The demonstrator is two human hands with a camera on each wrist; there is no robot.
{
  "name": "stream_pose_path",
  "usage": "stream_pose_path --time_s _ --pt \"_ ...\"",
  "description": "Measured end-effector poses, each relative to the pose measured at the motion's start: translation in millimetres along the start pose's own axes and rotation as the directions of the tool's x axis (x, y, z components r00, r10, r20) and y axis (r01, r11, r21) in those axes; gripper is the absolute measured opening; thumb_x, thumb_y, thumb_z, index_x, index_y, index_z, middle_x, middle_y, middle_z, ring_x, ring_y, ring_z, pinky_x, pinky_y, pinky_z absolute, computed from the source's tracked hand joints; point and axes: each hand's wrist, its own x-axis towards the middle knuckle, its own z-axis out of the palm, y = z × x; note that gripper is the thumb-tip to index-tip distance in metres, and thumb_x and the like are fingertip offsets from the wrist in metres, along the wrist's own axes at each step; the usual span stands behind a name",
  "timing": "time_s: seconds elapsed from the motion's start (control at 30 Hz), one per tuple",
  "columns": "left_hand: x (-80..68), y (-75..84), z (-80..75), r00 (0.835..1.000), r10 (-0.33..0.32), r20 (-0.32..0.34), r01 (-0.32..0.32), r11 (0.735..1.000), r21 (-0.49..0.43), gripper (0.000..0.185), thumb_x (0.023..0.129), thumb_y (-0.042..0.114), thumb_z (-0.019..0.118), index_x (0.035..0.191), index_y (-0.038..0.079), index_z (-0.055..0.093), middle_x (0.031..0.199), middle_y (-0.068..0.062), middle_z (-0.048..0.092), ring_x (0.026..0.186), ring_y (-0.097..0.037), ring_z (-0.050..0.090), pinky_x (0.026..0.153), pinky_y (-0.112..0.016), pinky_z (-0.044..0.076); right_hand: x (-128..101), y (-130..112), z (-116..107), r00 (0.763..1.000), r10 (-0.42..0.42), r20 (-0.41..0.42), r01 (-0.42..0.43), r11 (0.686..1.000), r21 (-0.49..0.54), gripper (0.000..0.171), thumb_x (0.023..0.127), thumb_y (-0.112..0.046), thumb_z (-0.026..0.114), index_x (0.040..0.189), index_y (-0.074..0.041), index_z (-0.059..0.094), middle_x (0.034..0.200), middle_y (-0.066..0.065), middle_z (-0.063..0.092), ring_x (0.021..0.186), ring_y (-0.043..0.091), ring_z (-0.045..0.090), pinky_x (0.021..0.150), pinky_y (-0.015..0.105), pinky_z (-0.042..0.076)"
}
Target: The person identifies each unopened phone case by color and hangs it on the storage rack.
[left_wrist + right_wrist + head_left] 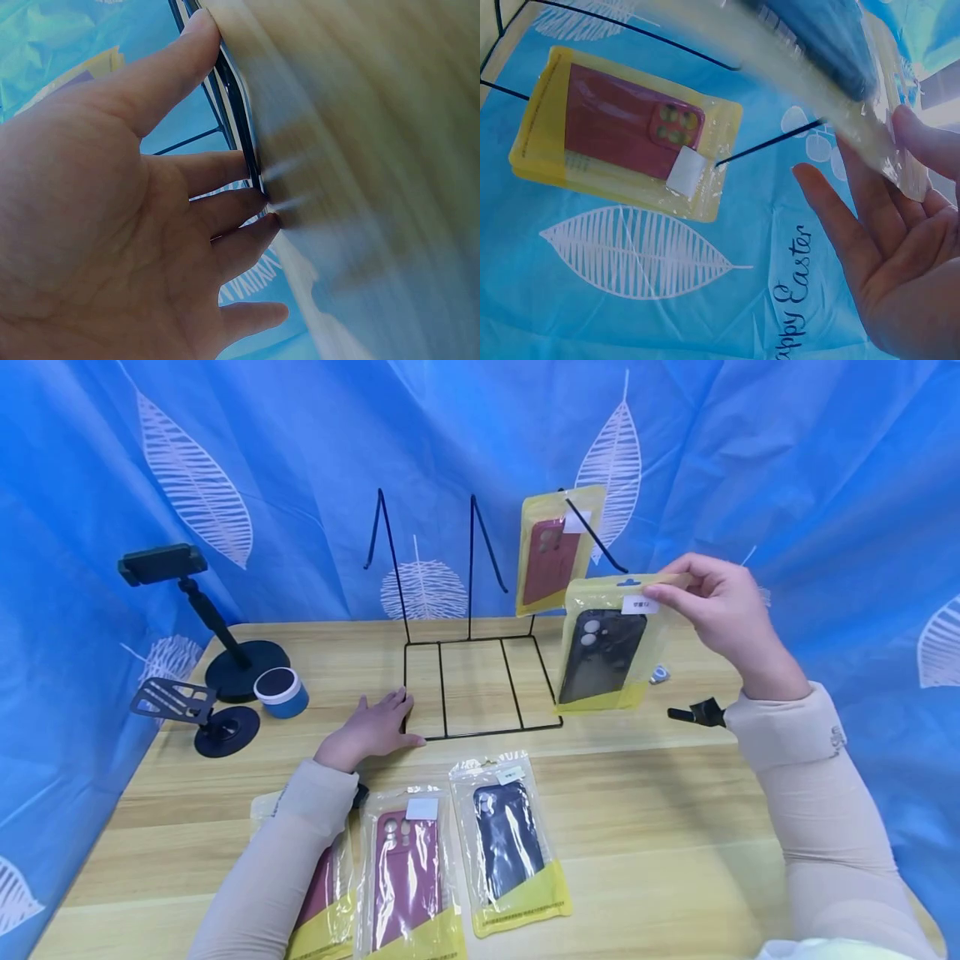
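Nearest the camera, 3 bagged phone cases lay in a row on the front of the desk (675,860): a dark blue case (508,843) on the right, a dark red case (405,881) in the middle, and a third red case (318,893) partly hidden under the left sleeve. Beyond them the left hand (371,731) lay flat on the desk with straight, spread fingers, its fingertips touching the front left corner of the black wire rack (480,681); its grip was open and held nothing, and the left wrist view showed the fingers (225,171) pressed against the rack's base wire. To the right, the right hand (720,606) was raised above the desk, its thumb and fingers pinching the top right edge of a clear and yellow bag with a black phone case (600,652), which hung in the air just in front of the rack's right side. Behind it another bag with a red phone case (551,556) hung on the rack's right hook (596,537); the right wrist view showed that hanging bag (626,127) against the blue leaf-print cloth (300,460). At the desk's left stood 2 black phone stands (225,647) and a small round blue speaker (281,692). A small black clip (697,714) lay near the right sleeve.
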Motion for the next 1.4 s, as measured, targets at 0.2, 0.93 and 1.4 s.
stream_pose_path --time_s 0.2,0.93,1.4 --pt "2.6 0.0 1.8 1.000 -0.003 0.003 0.003 1.000 0.005 0.087 0.096 0.051 0.058 0.157 0.001 0.021 0.165 -0.021 0.011 0.153 -0.039 0.014 0.117 -0.071 0.004 9 4 4 1.000 0.008 -0.013 -0.007 0.998 0.058 0.015 0.092 -0.022 0.072 0.095 -0.008 0.072 0.080 -0.008 0.064 0.058 0.014 0.043 0.045 0.031 0.027" --pt "0.9 1.7 -3.4 1.000 -0.018 0.015 0.018 1.000 -0.010 0.088 0.096 0.051 0.059 0.157 0.001 0.020 0.165 -0.020 0.009 0.153 -0.037 0.012 0.118 -0.070 0.002 56 21 24 0.993 0.121 -0.008 -0.120 0.987 0.106 0.019 0.090 -0.035 0.072 0.097 -0.018 0.072 0.074 -0.010 0.059 0.067 0.013 0.046 0.056 0.025 0.037" --pt "-0.7 2.6 -2.6 1.000 -0.023 0.008 0.023 1.000 -0.011 0.086 0.097 0.050 0.058 0.157 0.001 0.021 0.165 -0.020 0.010 0.153 -0.037 0.012 0.118 -0.069 0.003 96 31 45 0.988 0.130 -0.079 -0.122 0.988 0.091 0.027 0.091 -0.036 0.070 0.113 -0.021 0.066 0.068 -0.011 0.052 0.056 0.007 0.041 0.050 0.022 0.034"
